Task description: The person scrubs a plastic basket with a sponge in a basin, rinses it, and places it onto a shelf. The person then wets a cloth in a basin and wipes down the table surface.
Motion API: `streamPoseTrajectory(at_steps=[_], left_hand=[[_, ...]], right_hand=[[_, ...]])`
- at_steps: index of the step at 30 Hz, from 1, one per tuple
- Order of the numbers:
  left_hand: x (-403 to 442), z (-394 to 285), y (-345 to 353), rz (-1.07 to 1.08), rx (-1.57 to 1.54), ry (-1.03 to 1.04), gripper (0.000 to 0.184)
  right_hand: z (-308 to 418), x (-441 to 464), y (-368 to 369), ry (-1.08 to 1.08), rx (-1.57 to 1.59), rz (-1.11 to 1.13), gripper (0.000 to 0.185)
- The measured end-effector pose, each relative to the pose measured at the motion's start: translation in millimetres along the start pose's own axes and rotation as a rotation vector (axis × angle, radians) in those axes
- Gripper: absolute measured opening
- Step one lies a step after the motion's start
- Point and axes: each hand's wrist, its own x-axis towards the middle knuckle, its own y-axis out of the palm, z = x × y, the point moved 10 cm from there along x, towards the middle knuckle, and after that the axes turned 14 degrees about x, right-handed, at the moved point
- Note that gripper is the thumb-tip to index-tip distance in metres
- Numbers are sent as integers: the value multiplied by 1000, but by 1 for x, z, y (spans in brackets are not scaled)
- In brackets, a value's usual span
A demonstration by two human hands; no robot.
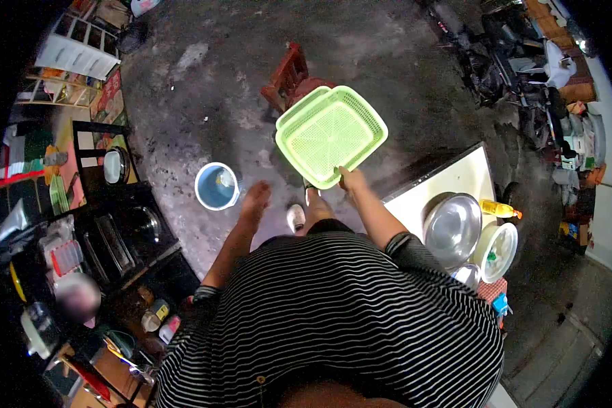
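Observation:
A light green plastic basket (330,139) with a perforated bottom is held out in front of me. What looks like a second green rim shows along its upper left side. My right hand (350,179) grips the near edge of the basket, thumb over the rim. Apart from the basket, my left hand (256,198) hangs in the air with nothing in it, its fingers loosely apart and slightly blurred. To the left of that hand, a blue bucket (216,186) with a white rim stands on the floor; something pale lies inside it.
Behind the basket is a red wooden chair (289,78). A pale counter (466,177) at right carries a metal basin (453,230), a white tub (496,251) and a yellow bottle (500,209). On the left is a black stove (112,238). A motorcycle (496,75) stands far right.

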Motion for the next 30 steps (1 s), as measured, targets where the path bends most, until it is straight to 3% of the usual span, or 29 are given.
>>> streamPoseTrajectory(at_steps=[1, 3, 4, 8, 10, 12, 14, 15, 19, 26, 28, 30], left_hand=[[-18, 1, -10, -61, -221, -12, 53], [-18, 19, -35, -203, -377, -43, 50], [-26, 11, -44, -214, -238, -36, 50], [-9, 53, -45, -323, -463, -182, 41], [12, 74, -27, -339, -518, -175, 42], [21, 53, -6, -305, -512, -226, 42], [39, 56, 10, -249, -453, -247, 41], [45, 58, 16, -219, -417, -259, 40], [75, 63, 23, -188, -432, -239, 38], [76, 97, -2, -179, -291, -351, 42], [74, 95, -16, -196, -239, -372, 42], [72, 92, -26, -209, -225, -381, 42]], right_hand=[[-29, 61, -10, -37, -111, -29, 23], [-21, 84, 7, -5, -160, -50, 22], [-17, 96, 19, 11, -178, -63, 22], [-65, 181, 23, 240, -228, -160, 27], [-40, 208, 47, -76, -675, 31, 29], [-35, 218, 76, -396, -1131, 247, 31], [-53, 242, 72, -286, -1117, 238, 31], [-79, 258, 52, -23, -862, 93, 30], [-152, 290, 19, 349, -386, -138, 27], [-168, 315, 8, 273, -308, -205, 25], [-159, 323, 7, 191, -410, -194, 25], [-133, 324, 7, -22, -660, -167, 24]])
